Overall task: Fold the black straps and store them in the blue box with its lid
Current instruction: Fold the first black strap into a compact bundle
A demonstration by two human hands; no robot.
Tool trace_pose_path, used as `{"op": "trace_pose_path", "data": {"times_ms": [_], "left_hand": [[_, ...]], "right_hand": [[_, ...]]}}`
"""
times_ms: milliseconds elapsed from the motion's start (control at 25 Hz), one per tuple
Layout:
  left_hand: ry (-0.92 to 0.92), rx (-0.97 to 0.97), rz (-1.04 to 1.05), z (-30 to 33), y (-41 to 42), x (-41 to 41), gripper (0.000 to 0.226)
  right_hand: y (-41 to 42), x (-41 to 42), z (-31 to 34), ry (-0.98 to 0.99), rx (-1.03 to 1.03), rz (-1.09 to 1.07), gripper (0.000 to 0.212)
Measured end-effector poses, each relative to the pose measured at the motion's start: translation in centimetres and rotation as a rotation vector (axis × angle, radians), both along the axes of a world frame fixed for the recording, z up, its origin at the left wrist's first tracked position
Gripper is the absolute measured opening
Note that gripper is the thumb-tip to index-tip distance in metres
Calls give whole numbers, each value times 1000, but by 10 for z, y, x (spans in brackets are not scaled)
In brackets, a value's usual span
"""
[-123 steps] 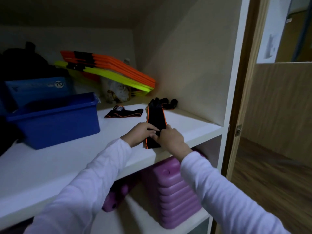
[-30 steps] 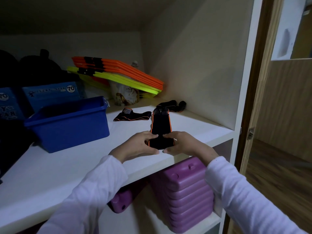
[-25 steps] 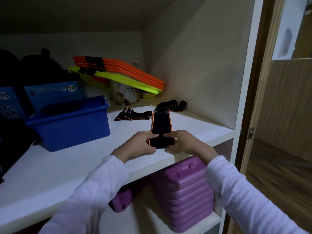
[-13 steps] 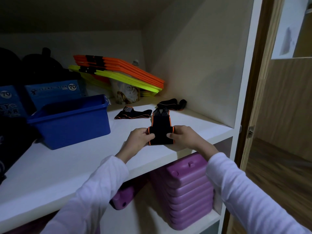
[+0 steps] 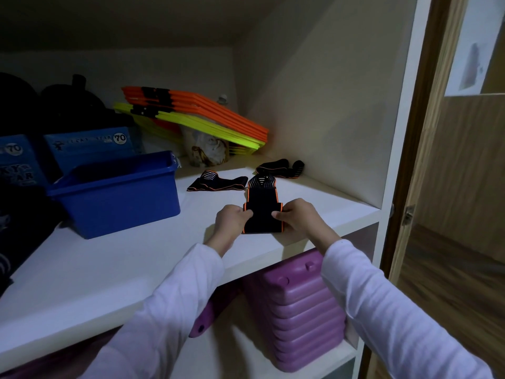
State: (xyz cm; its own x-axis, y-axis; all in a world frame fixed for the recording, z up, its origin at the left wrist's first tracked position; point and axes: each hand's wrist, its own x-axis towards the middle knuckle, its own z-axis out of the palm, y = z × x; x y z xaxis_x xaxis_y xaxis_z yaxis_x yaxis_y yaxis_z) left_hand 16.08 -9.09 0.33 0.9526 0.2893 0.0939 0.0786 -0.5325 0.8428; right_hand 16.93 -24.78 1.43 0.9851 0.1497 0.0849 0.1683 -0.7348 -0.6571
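- Near the front edge of the white shelf, a black strap with orange edging lies partly folded.
- The left hand and right hand pinch its folded end from either side.
- Two more straps lie behind it; the blue box stands open, well to the left.

Dim white cupboard shelf, cream inner wall, wood-grain door alongside.
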Motion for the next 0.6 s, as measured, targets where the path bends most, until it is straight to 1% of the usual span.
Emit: {"op": "trace_pose_path", "data": {"times_ms": [80,240,360,400,480,520,560,600], "left_hand": [[22,12,18,-1,0,2,43],[32,-19,19,1,5,4,23],[30,-11,10,-2,5,6,23],[13,-14,-1,-3,5,6,20],[-32,-88,-27,-4,5,6,9],[-44,-110,-36,-4,4,5,17],[-52,-87,-43,-3,4,5,24],[-63,-12,-58,-3,2,4,26]], "right_hand": [[0,0,0,4,18,-13,50],[2,5,-2,13,14,-35,48],[4,8,-6,-2,3,-52,47],[5,6,-5,-24,14,-52,41],[7,3,-7,-67,74,-47,20],[7,3,-9,-98,97,-50,26],[9,2,-10,-139,81,-42,35],[9,3,-13,-183,52,-24,39]]}}
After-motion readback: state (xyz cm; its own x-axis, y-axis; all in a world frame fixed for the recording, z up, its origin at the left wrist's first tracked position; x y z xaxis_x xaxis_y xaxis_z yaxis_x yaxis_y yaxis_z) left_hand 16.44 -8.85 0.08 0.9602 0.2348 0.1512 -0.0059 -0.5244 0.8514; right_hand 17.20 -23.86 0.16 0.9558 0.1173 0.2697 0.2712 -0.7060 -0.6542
